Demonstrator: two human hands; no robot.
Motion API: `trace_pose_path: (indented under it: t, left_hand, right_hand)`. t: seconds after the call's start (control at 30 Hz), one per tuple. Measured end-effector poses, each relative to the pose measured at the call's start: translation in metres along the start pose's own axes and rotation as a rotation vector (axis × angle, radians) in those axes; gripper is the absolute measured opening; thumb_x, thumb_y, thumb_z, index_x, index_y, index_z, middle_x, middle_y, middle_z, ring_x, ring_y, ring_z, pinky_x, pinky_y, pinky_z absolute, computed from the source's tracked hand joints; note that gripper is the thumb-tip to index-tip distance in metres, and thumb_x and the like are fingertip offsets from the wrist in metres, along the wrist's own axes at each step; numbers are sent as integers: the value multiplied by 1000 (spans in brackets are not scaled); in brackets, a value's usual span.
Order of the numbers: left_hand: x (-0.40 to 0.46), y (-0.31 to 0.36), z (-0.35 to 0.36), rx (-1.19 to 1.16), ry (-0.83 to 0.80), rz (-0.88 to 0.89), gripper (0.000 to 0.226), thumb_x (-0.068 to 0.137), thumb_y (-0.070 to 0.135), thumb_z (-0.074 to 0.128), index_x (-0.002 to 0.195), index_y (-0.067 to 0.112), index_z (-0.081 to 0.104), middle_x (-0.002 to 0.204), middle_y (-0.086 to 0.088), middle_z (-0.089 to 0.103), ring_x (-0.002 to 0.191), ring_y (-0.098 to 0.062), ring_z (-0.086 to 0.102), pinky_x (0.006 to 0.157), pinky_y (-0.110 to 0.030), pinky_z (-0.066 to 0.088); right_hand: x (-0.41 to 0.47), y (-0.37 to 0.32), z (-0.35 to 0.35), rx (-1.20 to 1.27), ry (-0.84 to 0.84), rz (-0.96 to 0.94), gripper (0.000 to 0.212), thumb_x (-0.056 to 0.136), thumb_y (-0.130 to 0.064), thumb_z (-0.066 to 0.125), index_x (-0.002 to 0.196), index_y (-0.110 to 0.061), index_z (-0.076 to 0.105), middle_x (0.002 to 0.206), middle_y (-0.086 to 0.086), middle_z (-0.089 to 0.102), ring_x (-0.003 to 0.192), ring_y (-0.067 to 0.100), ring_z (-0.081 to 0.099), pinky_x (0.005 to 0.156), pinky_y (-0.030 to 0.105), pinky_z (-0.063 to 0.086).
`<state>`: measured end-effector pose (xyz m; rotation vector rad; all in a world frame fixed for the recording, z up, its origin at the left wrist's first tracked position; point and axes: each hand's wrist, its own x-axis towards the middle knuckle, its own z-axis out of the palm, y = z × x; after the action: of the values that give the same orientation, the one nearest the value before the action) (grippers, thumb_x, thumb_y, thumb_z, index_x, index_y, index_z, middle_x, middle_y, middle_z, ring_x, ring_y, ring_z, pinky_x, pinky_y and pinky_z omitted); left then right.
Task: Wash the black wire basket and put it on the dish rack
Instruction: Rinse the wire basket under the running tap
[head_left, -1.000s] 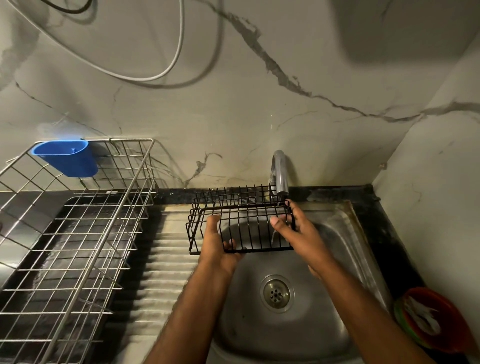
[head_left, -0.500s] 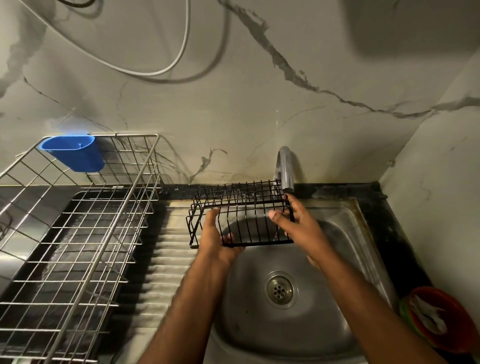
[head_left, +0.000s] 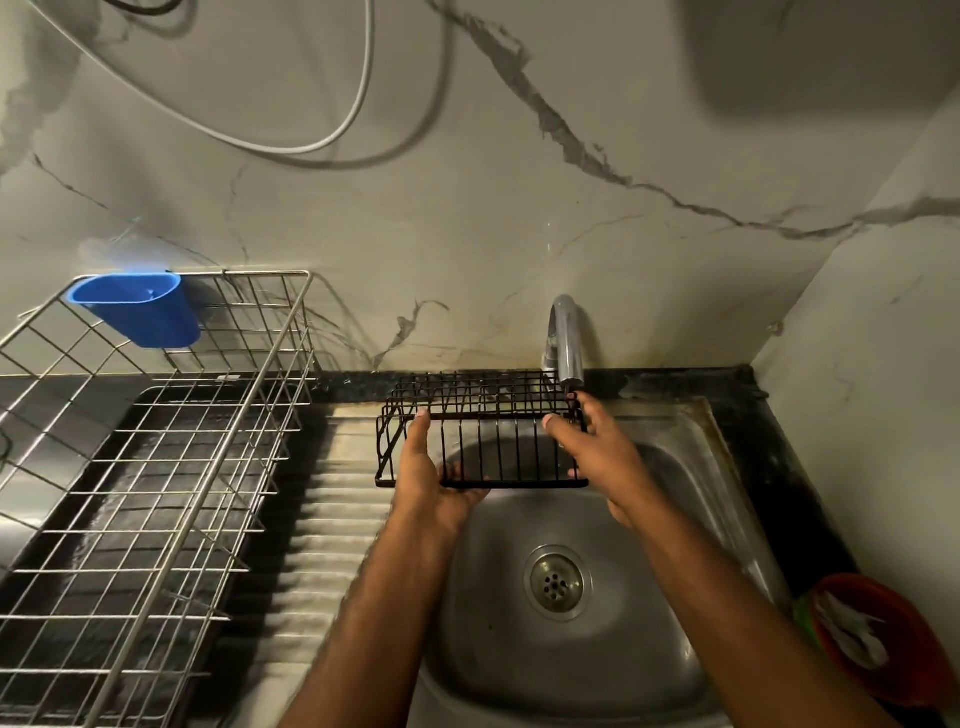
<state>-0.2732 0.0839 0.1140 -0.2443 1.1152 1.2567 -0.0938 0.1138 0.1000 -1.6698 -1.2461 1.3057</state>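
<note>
Basket (head_left: 483, 431): held over sink (head_left: 691, 467) under tap (head_left: 566, 338), left hand (head_left: 426, 478) and right hand (head_left: 597, 452) gripping its wires. Step: rinsing. Next: carry left to rack (head_left: 156, 467).

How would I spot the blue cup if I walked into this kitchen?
Find the steel sink, then look left to the big silver wire dish rack on the counter. The blue cup hangs on the rack's far corner by the wall, the only blue plastic thing among grey metal.
</note>
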Motion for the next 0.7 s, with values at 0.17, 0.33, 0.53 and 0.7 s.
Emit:
trace_pose_path:
  t: [0.17, 0.33, 0.53, 0.7]
  left_hand:
    - [2, -1, 1, -50, 18, 35, 56, 90, 48, 73, 122, 7, 51, 106, -22, 56, 96, -40, 64, 101, -63, 51]
    - [4, -1, 2, -106, 45, 56, 56, 93, 43, 72, 128, 8, 45, 98, -14, 45, 83, -29, 56, 103, -62, 49]
    - [9, 1, 2, -124, 57, 59, 50, 94, 40, 71, 126, 9, 47, 97, -11, 41, 80, -23, 52, 102, -62, 49]
    - [17, 5, -1, -162, 56, 59, 53, 92, 39, 74, 130, 13, 47, 107, -10, 40, 100, -21, 51, 107, -65, 44]
  right_hand:
    - [4, -3, 2, 5, -15, -18, 75, 91, -44, 66, 155, -31, 29, 155, 1, 39, 135, 22, 44, 101, 49, 49]
    - [7, -10, 2, 2, -42, -23, 57, 93, -42, 64, 146, -32, 42, 132, -4, 58, 114, 17, 57, 90, 45, 54]
    - [6, -14, 2, -25, -37, -25, 54, 93, -46, 63, 142, -31, 46, 126, -8, 59, 114, 16, 58, 99, 47, 50]
    - [8, -20, 3, -72, -27, 6, 79, 86, -62, 63, 151, -25, 36, 143, 1, 53, 125, 23, 55, 101, 48, 49]
